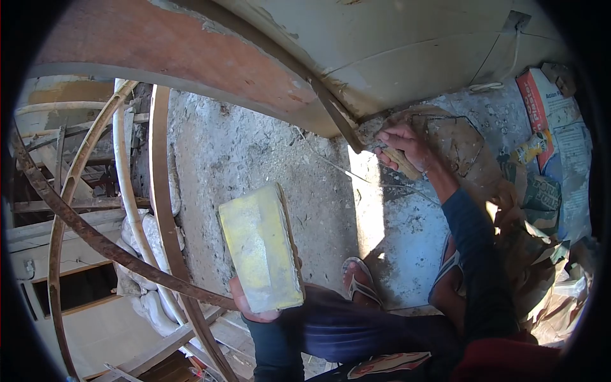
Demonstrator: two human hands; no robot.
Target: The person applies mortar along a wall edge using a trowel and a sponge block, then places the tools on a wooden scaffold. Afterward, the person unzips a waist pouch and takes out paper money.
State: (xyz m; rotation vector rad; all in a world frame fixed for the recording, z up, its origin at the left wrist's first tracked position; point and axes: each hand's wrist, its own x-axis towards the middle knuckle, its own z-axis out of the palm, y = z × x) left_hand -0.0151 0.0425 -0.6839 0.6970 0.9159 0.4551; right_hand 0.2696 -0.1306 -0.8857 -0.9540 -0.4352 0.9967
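I am clamping my left fingers [240, 299] on the yellow slab [261, 245]; to the slab's upper right, my right fingers [393, 137] are gripping a tan handle [407, 166].

Block [261, 245] left of tool [401, 162]; packaging [555, 105] right

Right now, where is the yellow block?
In the head view, the yellow block is left of centre, held in the left hand, left of both sandalled feet.
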